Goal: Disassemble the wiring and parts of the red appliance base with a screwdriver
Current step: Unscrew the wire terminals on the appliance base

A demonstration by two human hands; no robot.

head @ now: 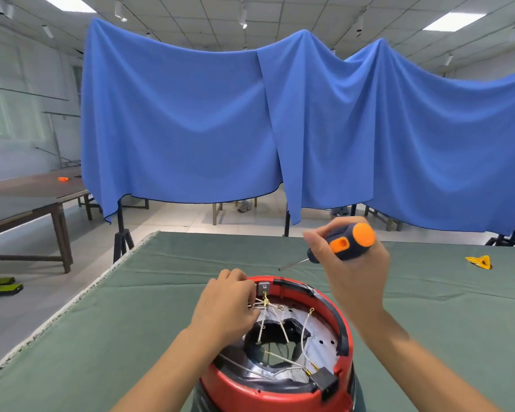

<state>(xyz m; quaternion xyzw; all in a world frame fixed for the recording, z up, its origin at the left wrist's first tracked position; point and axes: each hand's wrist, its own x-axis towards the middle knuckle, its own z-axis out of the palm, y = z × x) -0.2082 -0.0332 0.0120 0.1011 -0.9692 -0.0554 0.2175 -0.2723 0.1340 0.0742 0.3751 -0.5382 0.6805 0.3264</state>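
Both forearms reach forward. The left hand lies knuckles up with its fingers curled, pinching; the right hand is raised higher, fingers wrapped in a grip.

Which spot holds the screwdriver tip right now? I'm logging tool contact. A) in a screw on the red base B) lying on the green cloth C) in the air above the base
C: the right hand holds the screwdriver raised, tip clear of the red base.

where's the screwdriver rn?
Head view, right of centre: the right hand holds the screwdriver above the green table cover, beyond the red appliance base.
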